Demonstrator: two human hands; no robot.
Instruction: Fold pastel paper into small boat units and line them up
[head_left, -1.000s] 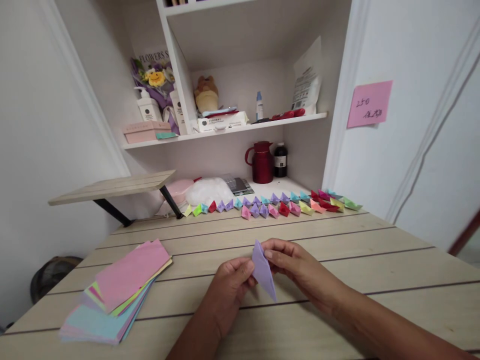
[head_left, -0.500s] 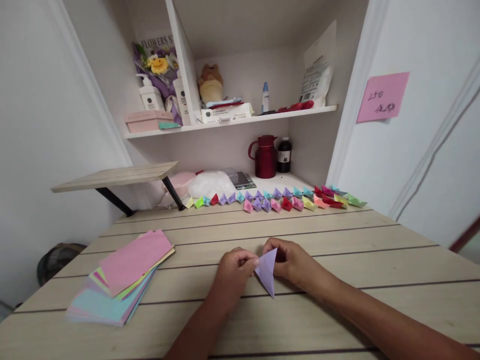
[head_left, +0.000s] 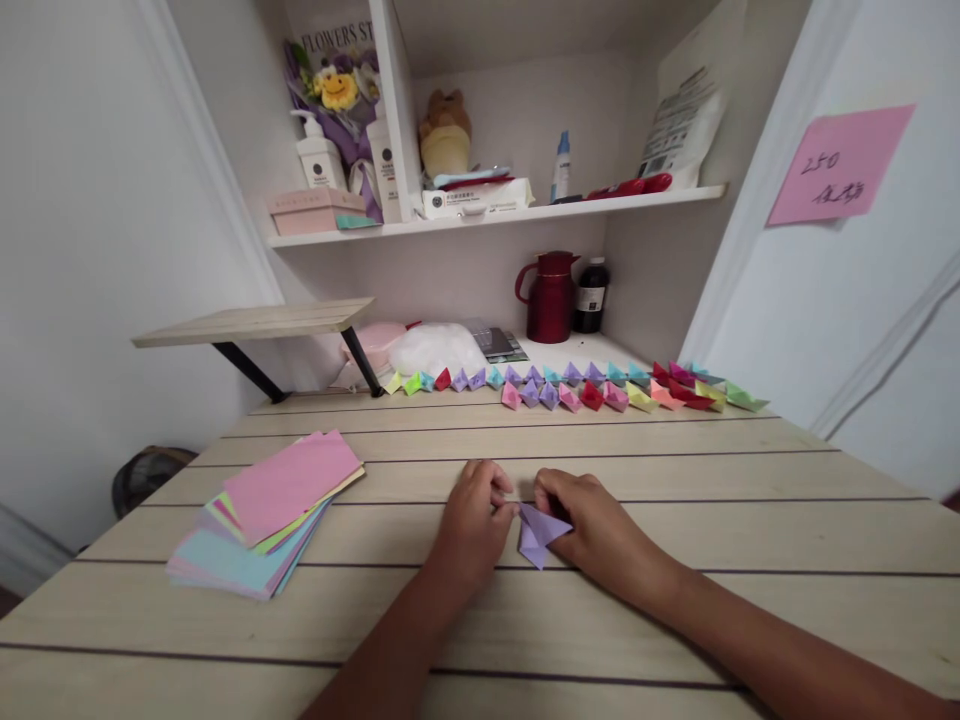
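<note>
A piece of folded purple paper (head_left: 541, 532) is held just above the tabletop in the middle of the head view, its flaps partly spread. My right hand (head_left: 589, 515) grips it from the right, the fingers curled behind the paper and partly hidden. On the other side, my left hand (head_left: 478, 515) is closed, with thumb and fingertip pinching the paper's upper left corner. Beyond both hands, small folded paper boats (head_left: 550, 396) in several colours stand in two rows along the table's back.
To the left lies a fanned stack of coloured paper sheets (head_left: 292, 487). A small raised wooden shelf (head_left: 255, 322) on black legs stands behind it. At the back are a red jug (head_left: 551, 300), a dark bottle (head_left: 591, 297) and a white bag (head_left: 437, 350). The wooden tabletop (head_left: 637, 650) has dark seams.
The purple paper has turned from a single upright triangle to a shape with spread flaps. My left hand has rotated slightly upright. The whole view has shifted a little.
</note>
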